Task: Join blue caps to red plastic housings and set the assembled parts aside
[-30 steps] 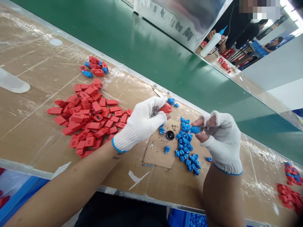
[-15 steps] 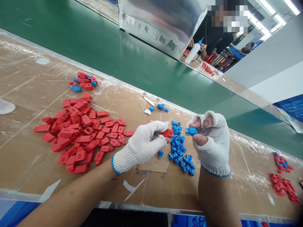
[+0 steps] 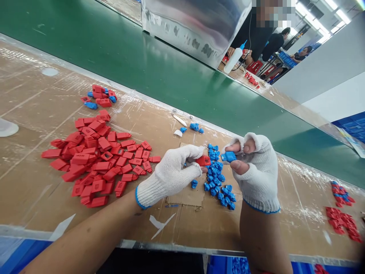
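Observation:
In a white fingerless-tipped glove, my left hand (image 3: pixel 182 165) pinches a red plastic piece (image 3: pixel 203 161) with an opening facing right. My right hand (image 3: pixel 253 167), gloved the same way, grips a small blue plastic piece (image 3: pixel 229 156) between thumb and fingers. The two pieces face each other with a gap between them. Below and between my hands lies a pile of blue pieces (image 3: pixel 214 179), partly on a sheet of cardboard (image 3: pixel 185 198). Left of my left hand spreads a large heap of red pieces (image 3: pixel 94 156).
A small mixed red and blue group (image 3: pixel 98 97) sits behind the heap. More red pieces (image 3: pixel 340 222) lie at the far right. A green conveyor belt (image 3: pixel 114 64) runs behind the table, with a metal housing (image 3: pixel 194 26) over it. Beyond, a person works near a white bottle (image 3: pixel 234 60).
My right hand has brought the blue piece slightly left, closer to the red one. My left hand keeps its grip almost unmoved. The view has shifted a little.

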Demonstrator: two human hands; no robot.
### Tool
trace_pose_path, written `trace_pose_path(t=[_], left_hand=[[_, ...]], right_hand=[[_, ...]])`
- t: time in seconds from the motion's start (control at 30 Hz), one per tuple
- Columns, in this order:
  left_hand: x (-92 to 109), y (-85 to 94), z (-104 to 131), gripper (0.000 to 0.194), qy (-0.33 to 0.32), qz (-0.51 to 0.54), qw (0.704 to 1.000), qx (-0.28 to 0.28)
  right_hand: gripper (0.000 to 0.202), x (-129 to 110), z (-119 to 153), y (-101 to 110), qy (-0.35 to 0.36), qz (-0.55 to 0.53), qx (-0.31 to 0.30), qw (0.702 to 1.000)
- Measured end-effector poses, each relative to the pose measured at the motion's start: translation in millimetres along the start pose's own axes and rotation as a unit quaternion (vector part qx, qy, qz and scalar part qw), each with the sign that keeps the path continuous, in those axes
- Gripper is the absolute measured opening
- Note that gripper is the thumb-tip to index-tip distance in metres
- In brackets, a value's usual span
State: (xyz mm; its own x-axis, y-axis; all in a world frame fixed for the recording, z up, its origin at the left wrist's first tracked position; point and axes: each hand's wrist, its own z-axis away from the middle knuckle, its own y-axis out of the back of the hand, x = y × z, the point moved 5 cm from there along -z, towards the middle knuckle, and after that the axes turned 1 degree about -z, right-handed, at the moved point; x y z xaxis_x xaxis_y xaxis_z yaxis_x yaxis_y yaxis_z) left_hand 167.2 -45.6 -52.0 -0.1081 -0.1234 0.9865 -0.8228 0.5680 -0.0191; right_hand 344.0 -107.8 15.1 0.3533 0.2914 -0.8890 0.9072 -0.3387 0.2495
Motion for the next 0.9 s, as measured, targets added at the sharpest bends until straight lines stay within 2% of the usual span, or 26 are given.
trace_pose_path(t=[0.13, 0.5, 0.77, 0.83, 0.9], left_hand=[[-1.0, 1.6, 0.7, 0.007, -0.002, 0.0, 1.0, 0.006], [1.5, -0.9, 0.3, 0.011, -0.047, -0.001, 0.999, -0.019], [0.3, 0.7, 1.0, 0.007, -0.039, 0.016, 0.999, 0.006], [2.8, 0.5, 1.0, 0.006, -0.038, 0.029, 0.999, -0.004], [5.6, -1.4, 1.5, 0.004, -0.033, 0.037, 0.998, -0.038]], right_hand=[[0.036, -5.6, 1.2, -3.3, 0.042, -0.026, -0.022, 0.999], [0.033, -6.7, 3.3, -7.5, 0.052, -0.107, -0.027, 0.992], [0.037, -7.9, 3.5, -11.9, 0.043, -0.072, -0.038, 0.996], [0.038, -8.1, 4.0, -13.5, 0.049, -0.066, -0.043, 0.996], [0.038, -8.3, 4.5, -14.4, 0.055, -0.057, -0.042, 0.996]])
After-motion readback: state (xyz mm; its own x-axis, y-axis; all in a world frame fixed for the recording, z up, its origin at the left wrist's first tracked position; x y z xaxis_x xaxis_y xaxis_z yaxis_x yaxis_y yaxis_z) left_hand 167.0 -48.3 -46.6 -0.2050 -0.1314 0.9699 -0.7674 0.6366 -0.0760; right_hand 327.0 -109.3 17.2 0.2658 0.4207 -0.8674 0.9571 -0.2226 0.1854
